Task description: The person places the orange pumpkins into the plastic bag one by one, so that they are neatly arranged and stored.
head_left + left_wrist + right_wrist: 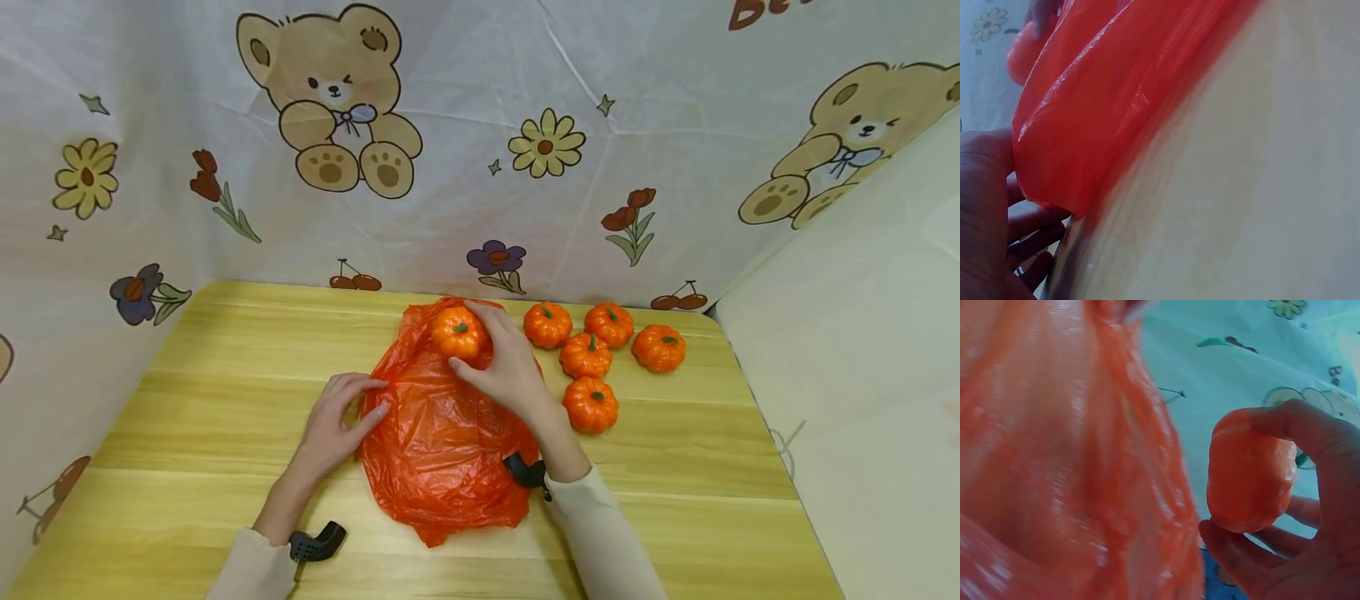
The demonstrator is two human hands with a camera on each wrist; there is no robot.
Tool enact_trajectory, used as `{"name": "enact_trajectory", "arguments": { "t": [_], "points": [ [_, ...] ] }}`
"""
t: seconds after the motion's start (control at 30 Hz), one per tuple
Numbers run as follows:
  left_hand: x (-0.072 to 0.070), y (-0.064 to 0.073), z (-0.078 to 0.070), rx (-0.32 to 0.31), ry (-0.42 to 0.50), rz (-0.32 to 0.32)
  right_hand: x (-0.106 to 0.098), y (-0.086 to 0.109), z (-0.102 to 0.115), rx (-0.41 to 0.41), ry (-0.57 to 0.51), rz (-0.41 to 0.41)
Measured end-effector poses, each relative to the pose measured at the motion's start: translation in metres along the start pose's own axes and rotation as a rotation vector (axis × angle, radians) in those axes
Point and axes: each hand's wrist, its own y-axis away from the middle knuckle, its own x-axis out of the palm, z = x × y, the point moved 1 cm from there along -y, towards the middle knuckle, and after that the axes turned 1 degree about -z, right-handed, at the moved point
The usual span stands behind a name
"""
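Note:
A small orange toy pumpkin (457, 333) with a green stem is gripped by my right hand (504, 364). It is over the far end of a red plastic bag (442, 433). In the right wrist view the thumb and fingers lie on opposite sides of the pumpkin (1247, 472), beside the crinkled bag (1079, 456). At the bag's left edge, my left hand (333, 421) holds the thin plastic between thumb and fingers. The left wrist view has the bag's raised edge (1079, 125) against the left hand (988, 212), partly hiding the fingers.
Several more pumpkins stand on the wooden table (712, 467) right of the bag, among them a front one (591, 405) and a rightmost one (659, 348). A white cloth (465, 108) printed with bears and flowers hangs behind the table.

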Motion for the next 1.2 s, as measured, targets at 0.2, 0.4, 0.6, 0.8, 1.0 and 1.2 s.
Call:
{"name": "enact_trajectory", "arguments": {
  "t": [0.2,0.4,0.6,0.8,1.0,1.2],
  "points": [
    [-0.001,0.001,0.000,-0.001,-0.004,-0.002,0.022,0.002,-0.004,0.001,0.009,0.123],
    [-0.001,0.001,0.000,0.007,-0.008,-0.008,0.035,0.004,-0.008,0.007,0.004,0.179],
    [0.001,0.000,0.001,0.007,-0.008,0.000,0.045,0.008,-0.016,0.026,0.015,0.208],
    [0.002,0.000,0.001,0.012,-0.010,0.004,0.051,0.011,-0.020,0.045,0.014,0.266],
    [0.001,0.001,0.001,0.008,-0.010,0.002,0.055,0.012,-0.019,0.064,0.022,0.291],
    [0.001,0.001,0.001,0.001,-0.033,0.014,0.055,0.013,-0.019,0.042,0.023,0.313]
  ]
}}
